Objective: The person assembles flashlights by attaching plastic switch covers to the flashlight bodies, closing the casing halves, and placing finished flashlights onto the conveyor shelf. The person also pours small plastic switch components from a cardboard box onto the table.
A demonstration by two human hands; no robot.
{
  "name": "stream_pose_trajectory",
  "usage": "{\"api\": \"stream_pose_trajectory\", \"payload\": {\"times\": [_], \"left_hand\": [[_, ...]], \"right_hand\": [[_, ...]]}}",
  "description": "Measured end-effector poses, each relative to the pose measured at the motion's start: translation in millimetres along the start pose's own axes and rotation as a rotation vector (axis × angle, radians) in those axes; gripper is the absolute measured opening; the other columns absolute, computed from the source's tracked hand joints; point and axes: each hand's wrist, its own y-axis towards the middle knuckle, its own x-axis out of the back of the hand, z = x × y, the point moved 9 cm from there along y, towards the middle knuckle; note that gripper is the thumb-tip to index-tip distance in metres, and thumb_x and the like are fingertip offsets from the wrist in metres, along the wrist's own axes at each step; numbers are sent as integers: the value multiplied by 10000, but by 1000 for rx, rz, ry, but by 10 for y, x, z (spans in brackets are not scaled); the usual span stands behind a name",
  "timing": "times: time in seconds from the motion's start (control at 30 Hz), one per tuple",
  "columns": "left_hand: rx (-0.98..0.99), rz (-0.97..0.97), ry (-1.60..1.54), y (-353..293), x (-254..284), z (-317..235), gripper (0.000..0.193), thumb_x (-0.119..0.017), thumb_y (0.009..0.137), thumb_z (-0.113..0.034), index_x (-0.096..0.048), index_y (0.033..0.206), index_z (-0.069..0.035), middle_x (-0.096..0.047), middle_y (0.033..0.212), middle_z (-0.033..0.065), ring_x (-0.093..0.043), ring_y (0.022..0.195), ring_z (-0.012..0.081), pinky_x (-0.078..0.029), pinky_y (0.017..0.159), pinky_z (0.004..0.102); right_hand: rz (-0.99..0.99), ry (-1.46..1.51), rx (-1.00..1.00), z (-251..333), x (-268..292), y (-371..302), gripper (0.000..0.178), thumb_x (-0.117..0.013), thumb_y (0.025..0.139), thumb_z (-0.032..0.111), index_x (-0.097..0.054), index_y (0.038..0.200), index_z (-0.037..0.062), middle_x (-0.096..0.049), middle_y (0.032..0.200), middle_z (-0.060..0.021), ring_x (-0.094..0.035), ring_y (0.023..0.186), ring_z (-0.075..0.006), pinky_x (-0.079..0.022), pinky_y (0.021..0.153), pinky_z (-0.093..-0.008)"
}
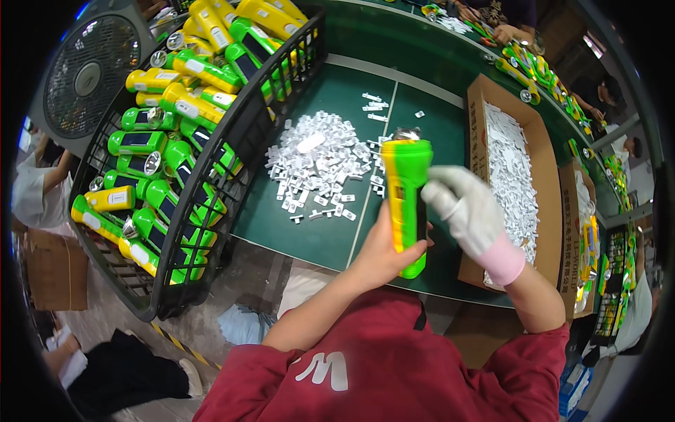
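My bare left hand (380,246) grips a green and yellow flashlight (410,186) by its lower body. The flashlight stands nearly upright in front of my chest, its lamp end at the top. My right hand (467,211), in a white glove with a pink cuff, is beside the flashlight's right side with its fingers curled and pinched together. Whether a small part sits between those fingertips is hidden. Beyond my left hand, a heap of small white plastic parts (316,162) lies on the green tabletop (271,232).
At left, a black plastic crate (235,133) is piled with green and yellow flashlights, with a fan (88,81) behind it. An open cardboard box (478,133) of small white parts stands at right. Other people work across the table, where more flashlights (538,67) lie.
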Motion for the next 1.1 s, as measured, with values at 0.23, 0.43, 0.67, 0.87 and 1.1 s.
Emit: {"api": "stream_pose_trajectory", "payload": {"times": [0.23,0.43,0.67,0.87,1.1], "left_hand": [[-183,-315,-336,-256,746,-473,467,-555,750,-18,-334,1161,-42,-522,986,125,-594,809,221,-490,733,336],[-253,-465,-262,-490,1065,-666,487,-545,722,-80,-368,1173,-26,-528,969,150,-591,783,246,-494,710,356],[-250,-481,-210,-504,1150,-681,472,-531,750,-107,-361,1182,-23,-523,981,158,-589,793,250,-493,714,361],[-188,-353,-293,-266,940,-684,434,-466,815,-171,-341,1206,-30,-522,997,159,-589,823,247,-489,737,360],[-85,-36,-129,339,269,-782,475,-545,855,-96,-245,1222,-68,-475,954,90,-554,787,147,-496,694,302]], "right_hand": [[38,-53,309,145,-733,917,133,-592,757,126,-597,874,63,-555,831,-87,-549,840,-262,-454,735,-353],[175,-457,480,325,-1558,1337,154,-582,723,143,-580,874,109,-553,859,-52,-541,870,-219,-450,738,-339],[121,-335,382,209,-1533,1397,72,-583,716,147,-604,760,94,-567,796,-67,-559,823,-238,-463,726,-354],[225,294,-361,-352,-964,1171,199,-553,806,228,-585,825,32,-611,720,-58,-586,619,-155,-459,602,-273],[156,871,-582,-623,-124,327,186,-543,803,208,-525,849,28,-594,733,-43,-589,657,-103,-452,552,-222]]}}
